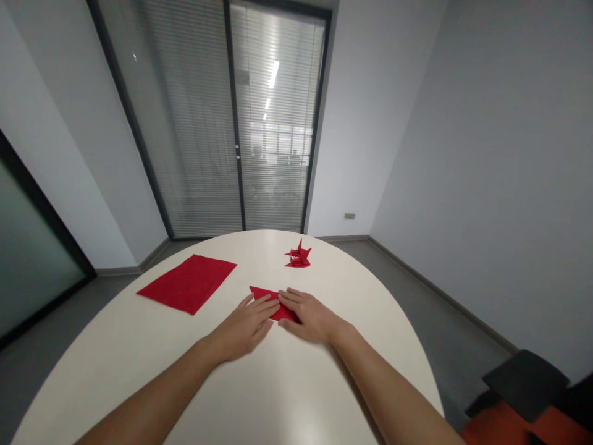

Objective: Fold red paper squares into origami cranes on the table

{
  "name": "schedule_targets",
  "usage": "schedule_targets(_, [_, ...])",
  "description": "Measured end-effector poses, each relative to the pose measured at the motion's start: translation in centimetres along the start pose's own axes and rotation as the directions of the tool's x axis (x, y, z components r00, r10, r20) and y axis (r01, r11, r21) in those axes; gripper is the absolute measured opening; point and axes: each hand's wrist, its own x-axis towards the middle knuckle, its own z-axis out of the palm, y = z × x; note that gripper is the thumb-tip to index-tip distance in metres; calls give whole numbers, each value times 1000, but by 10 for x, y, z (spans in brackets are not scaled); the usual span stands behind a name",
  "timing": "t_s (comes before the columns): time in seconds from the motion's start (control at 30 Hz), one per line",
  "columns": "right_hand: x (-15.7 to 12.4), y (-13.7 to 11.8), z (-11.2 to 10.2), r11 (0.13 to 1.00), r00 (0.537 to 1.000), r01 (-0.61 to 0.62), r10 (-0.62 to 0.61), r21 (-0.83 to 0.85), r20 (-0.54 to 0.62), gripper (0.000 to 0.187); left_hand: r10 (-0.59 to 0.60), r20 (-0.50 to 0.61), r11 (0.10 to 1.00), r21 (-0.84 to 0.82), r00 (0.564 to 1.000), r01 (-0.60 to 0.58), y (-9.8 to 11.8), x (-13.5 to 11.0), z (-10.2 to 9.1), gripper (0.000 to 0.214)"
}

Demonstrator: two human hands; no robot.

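Note:
A folded piece of red paper [283, 313] lies flat on the white table [222, 395] under both hands. My left hand [245, 326] rests with its fingers stretched out over the paper's left part. From the other side, my right hand [310, 316] presses flat on the right part, fingers extended and partly covering it. The fingertips of the two hands almost meet near the middle. One pointed corner of the paper shows beyond the left fingers. Much of its right end is hidden beneath the right palm.
Left on the table is a flat red sheet [189, 285]. Toward the far edge stand several small folded red paper figures [299, 256] with pointed tips. The table's curved edge runs all round. A black and orange chair [523, 389] is at lower right.

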Motion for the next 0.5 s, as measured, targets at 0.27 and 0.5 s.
schedule_targets(0.27, [-1, -2, -9, 1000, 996, -21, 20, 10, 87, 59, -60, 4, 997, 41, 998, 60, 3, 1, 1, 47])
schedule_targets(0.5, [0, -3, -14, 998, 995, 1, 5, -67, 101, 48, -134, 1, 989, 68, 991, 134, 3, 2, 2, 46])
